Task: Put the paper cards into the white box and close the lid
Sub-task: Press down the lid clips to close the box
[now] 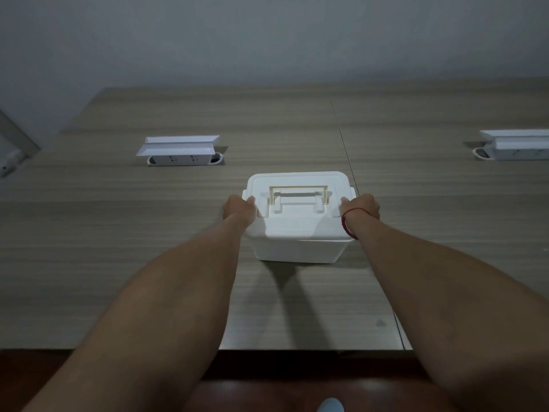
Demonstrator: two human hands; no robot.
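Observation:
The white box (300, 245) stands in the middle of the wooden table, its lid (300, 224) down on top with a cream handle (299, 194) folded flat. My left hand (239, 210) grips the lid's left end at the side clasp, thumb on top. My right hand (361, 207), with a red string around the wrist, grips the right end the same way. No paper cards are visible; the inside of the box is hidden by the lid.
The table (148, 233) has a pop-up socket unit (179, 151) with raised white flaps at the back left and another socket unit (515, 144) at the back right. A seam (353, 173) runs through the tabletop right of the box. The near edge lies close to my body.

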